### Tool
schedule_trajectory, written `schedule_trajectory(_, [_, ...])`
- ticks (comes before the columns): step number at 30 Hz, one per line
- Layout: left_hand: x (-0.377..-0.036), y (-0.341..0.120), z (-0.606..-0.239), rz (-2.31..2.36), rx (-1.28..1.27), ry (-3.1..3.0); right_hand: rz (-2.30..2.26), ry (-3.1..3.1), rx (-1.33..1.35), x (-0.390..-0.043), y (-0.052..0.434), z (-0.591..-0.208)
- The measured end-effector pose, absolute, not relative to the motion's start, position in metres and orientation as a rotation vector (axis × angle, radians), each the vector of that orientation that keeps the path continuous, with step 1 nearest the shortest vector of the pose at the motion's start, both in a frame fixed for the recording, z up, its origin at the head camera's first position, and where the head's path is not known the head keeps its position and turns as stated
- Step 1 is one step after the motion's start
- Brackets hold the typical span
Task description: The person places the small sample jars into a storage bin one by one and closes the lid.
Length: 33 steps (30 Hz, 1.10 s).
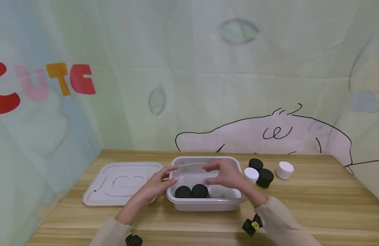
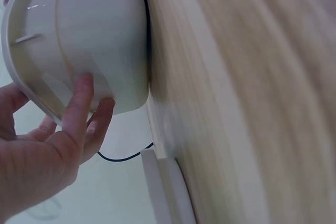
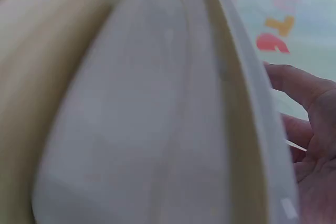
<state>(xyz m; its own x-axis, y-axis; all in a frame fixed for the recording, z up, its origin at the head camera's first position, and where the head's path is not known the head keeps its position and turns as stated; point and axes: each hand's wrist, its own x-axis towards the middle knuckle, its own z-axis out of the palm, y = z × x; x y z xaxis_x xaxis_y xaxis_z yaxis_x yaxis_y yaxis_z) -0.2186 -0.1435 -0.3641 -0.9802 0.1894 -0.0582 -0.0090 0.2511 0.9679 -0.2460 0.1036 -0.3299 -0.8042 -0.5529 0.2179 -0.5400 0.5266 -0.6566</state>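
While jars sat inside the plastic tub (image 1: 205, 205), left hand (image 1: 157, 184) open-fingered against its side, right hand (image 1: 227, 174) relaxed above it

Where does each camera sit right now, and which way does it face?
Head: worn high, looking forward and down at the table, tub, lid and jars; both hands and sleeves show.
Left wrist: beside the tub's outer wall, looking along the tabletop; left hand touches the wall.
Right wrist: close against the tub's side, blurred; right hand shows at the edge.
All three views share the tub.
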Motion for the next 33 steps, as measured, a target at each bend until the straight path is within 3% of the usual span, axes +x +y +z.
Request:
schedule_trajectory(19, [-0.217,-0.145,-0.361,1.805,0.137,2.365,-1.232,3.038,-0.446,-0.256,0.274,-0.319])
schedule_trajectory(33, [-0.218,-0.144,-0.362,1.784,0.139,2.366,-1.069,3.163,-0.316,-0.268,0.325,-0.352])
